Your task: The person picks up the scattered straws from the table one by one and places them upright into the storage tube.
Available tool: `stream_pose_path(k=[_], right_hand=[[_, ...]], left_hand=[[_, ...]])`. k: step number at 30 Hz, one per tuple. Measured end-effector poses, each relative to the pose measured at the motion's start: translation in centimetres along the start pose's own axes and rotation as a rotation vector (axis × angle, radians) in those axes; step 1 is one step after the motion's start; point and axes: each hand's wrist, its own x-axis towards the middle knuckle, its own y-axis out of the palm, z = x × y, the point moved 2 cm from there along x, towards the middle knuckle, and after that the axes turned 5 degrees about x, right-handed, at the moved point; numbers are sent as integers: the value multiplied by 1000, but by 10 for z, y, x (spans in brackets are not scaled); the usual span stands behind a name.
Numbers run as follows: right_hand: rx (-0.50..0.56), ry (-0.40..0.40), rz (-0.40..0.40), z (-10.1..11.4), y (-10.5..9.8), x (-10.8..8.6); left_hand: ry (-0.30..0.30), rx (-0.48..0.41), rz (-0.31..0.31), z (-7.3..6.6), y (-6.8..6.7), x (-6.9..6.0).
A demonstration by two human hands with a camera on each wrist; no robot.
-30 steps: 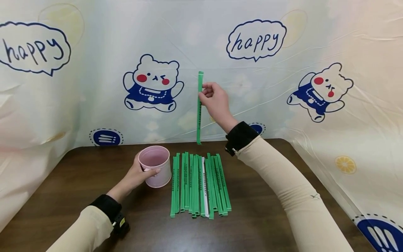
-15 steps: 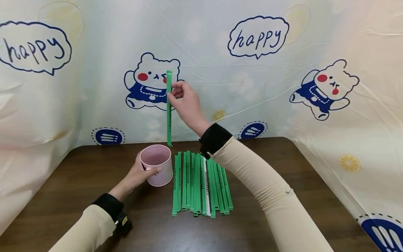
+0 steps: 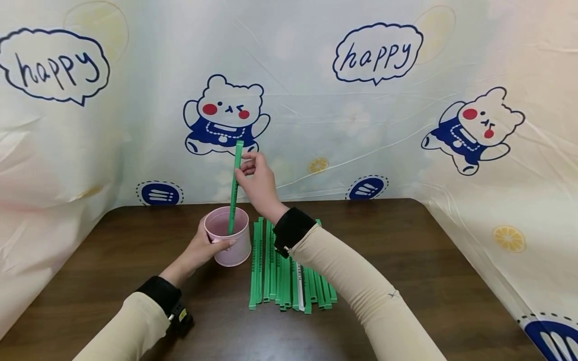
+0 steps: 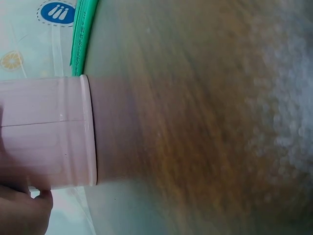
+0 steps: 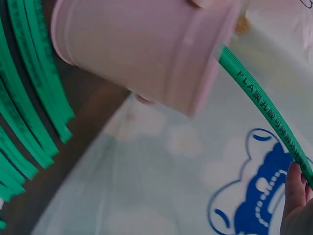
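Here the whole scene is taken in by the head view, set high over the near side and aimed forward and down at the desk (image 3: 406, 240), with the printed cloth (image 3: 307, 115) faced beyond. From the left wrist, low and close, the pink bucket (image 3: 232, 254) is caught sideways above a broad stretch of desk; from the right wrist it is framed close and tilted, beside the row of green sticks (image 3: 284, 283). The bucket is shared by all three, the inserted stick (image 3: 234, 195) by head and right wrist.
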Motion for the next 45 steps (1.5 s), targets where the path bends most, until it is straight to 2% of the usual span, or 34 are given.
stream_pose_path(k=[10,17,23,35,41,45], right_hand=[[-34,24,26,-22,10,-9],[-1,55,23,-29,8,-8],[-10,85,12,-38,8,-9],[-43,89,65,-45,16,-19],[-63,111,76,-49,19,-24],[-89,99,95,-53,19,-25]], left_hand=[[-6,18,23,-6,-2,7],[7,7,17,-13,-6,13],[-4,13,18,-11,-5,15],[-28,28,25,-9,-5,11],[-49,22,15,-5,-2,4],[-47,9,8,0,0,-1]])
